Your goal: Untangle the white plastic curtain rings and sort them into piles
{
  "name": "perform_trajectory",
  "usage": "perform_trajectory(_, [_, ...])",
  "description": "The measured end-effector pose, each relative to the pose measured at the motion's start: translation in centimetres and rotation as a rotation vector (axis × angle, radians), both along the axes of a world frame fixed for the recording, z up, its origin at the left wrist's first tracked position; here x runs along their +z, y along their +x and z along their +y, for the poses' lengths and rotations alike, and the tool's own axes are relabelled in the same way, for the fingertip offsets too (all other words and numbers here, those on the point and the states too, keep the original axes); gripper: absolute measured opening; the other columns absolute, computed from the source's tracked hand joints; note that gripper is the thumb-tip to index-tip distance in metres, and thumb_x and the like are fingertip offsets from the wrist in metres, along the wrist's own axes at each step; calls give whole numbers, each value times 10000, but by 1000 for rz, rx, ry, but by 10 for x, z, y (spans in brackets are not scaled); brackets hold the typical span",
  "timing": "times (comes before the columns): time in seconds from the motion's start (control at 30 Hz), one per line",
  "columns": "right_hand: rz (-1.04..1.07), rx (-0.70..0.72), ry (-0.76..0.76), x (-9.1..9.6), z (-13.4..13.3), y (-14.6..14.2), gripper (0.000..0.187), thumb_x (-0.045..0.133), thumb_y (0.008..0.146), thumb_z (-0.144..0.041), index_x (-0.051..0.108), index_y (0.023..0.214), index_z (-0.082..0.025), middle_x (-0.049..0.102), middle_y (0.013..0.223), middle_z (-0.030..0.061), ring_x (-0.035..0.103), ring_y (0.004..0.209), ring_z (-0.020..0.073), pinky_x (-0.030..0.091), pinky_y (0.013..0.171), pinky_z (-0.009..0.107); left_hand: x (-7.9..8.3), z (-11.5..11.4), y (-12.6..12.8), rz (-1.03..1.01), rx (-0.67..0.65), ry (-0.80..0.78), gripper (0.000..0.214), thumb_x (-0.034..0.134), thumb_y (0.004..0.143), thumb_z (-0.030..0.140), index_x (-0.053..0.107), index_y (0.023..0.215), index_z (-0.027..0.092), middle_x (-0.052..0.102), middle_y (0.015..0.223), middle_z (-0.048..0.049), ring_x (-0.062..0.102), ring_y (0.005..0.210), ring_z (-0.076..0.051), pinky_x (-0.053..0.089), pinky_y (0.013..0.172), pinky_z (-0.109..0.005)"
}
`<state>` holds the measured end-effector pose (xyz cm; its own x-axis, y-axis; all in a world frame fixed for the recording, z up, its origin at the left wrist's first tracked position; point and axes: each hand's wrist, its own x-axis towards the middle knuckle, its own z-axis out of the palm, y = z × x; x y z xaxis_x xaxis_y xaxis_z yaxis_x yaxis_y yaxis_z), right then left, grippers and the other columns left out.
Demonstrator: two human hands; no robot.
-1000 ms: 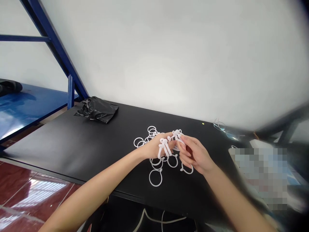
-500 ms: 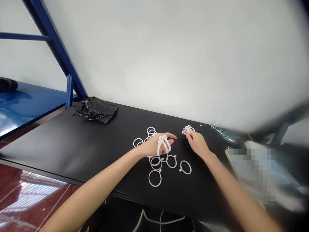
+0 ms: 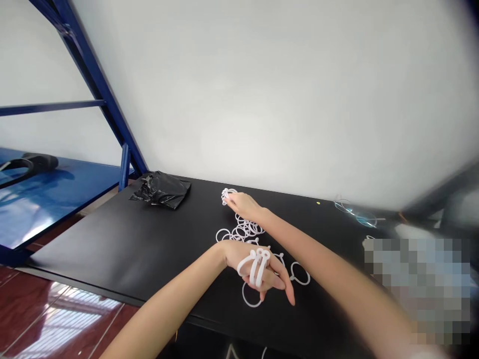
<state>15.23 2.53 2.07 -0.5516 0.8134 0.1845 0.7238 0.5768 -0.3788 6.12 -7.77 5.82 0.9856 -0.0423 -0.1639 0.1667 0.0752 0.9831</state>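
White curtain rings with small eyelets are looped around my left hand (image 3: 247, 268), over the fingers and palm. This hand is low over the front of the black table (image 3: 168, 249); its index finger points downward and the other fingers are partly bent. Farther back, beyond the loose rings, my right hand (image 3: 245, 205) is closed around a small bunch of white curtain rings (image 3: 225, 195), eyelets gathered on its left side. My right forearm passes behind my left hand. Between the hands lies a heap of loose curtain rings (image 3: 247, 229). A single ring (image 3: 300, 273) lies to the right; another (image 3: 250, 296) is partly hidden under my left hand.
A crumpled black plastic bag (image 3: 162, 189) lies at the back left of the table. Eyeglasses (image 3: 355, 214) rest near the wall at the right, with a blurred, pixelated object (image 3: 419, 284) in front. A blue metal frame (image 3: 108, 114) and blue surface (image 3: 78, 182) stand at the left.
My right hand has swung left with its bunch of rings, to the far side of the heap. My left hand has come nearer the front edge, its index finger turning downward. The view has shifted slightly.
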Motion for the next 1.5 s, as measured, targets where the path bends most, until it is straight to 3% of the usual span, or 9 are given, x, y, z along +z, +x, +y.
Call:
perform_trajectory(0.13, [29, 76, -72, 1, -4, -14, 222, 601, 923, -340, 676, 975, -138, 686, 976, 62, 655, 832, 191, 537, 751, 345, -5, 9, -6, -30, 151, 8, 336, 580, 908, 428, 686, 1087, 164, 477, 481, 54, 449, 438, -82, 468, 526, -230])
perform_trajectory(0.33, [274, -18, -108, 23, -19, 28, 299, 544, 913, -401, 693, 951, -145, 689, 708, 37, 574, 505, 107, 430, 496, 234, -17, 26, -11, -188, 514, -92, 335, 547, 926, 425, 651, 1034, 126, 414, 412, 93, 313, 339, -39, 400, 468, -209])
perform_trajectory(0.47, [928, -335, 41, 40, -63, 60, 238, 581, 874, -412, 626, 824, -183, 663, 724, 20, 509, 408, 79, 385, 394, 226, -23, 32, -8, -274, 929, -30, 347, 504, 922, 438, 590, 1052, 129, 428, 479, 89, 361, 369, -48, 351, 433, -191])
perform_trajectory(0.57, [993, -320, 132, 44, -106, 65, 196, 650, 845, -391, 618, 781, -209, 642, 708, 11, 516, 436, 90, 423, 425, 247, -24, 28, -2, -245, 1033, 48, 324, 530, 877, 385, 547, 1088, 140, 448, 531, 79, 408, 393, -65, 318, 417, -193])
perform_trajectory(0.67, [841, -227, -105, 40, -133, 57, 283, 809, 697, -336, 659, 902, -212, 678, 772, 23, 550, 468, 106, 439, 424, 252, -26, 22, 3, -251, 1063, 176, 291, 573, 804, 277, 561, 1063, 143, 469, 612, 57, 440, 484, -72, 347, 474, -202])
perform_trajectory(0.83, [904, -188, -529, 28, -144, 46, 248, 761, 750, -381, 634, 866, -202, 682, 762, 19, 616, 510, 128, 439, 402, 224, -36, 19, 5, -278, 1065, 404, 301, 559, 787, 189, 554, 1088, 178, 362, 643, 77, 342, 533, -66, 300, 502, -193])
perform_trajectory(1.07, [701, -187, -285, 7, -146, 56, 221, 667, 836, -375, 597, 730, -194, 563, 702, 4, 566, 609, 140, 510, 525, 259, -43, 21, 8, -135, 1112, 664, 244, 478, 940, 391, 529, 1068, 190, 472, 563, 77, 402, 510, -83, 342, 545, -211])
perform_trajectory(1.33, [878, -118, -498, 4, -139, 66, 341, 495, 943, -490, 540, 778, -194, 466, 646, -39, 400, 425, 57, 338, 366, 193, -38, 22, -1, -87, 906, 1053, 250, 373, 955, 247, 493, 750, 172, 505, 635, 5, 443, 544, -111, 323, 576, -244])
perform_trajectory(1.5, [953, -134, -478, -2, -146, 61, 440, 423, 966, -536, 406, 669, -212, 329, 555, -70, 265, 412, 55, 236, 356, 201, -41, 20, 0, -117, 854, 954, 261, 348, 923, 221, 397, 669, 187, 419, 589, 32, 358, 514, -94, 295, 542, -229])
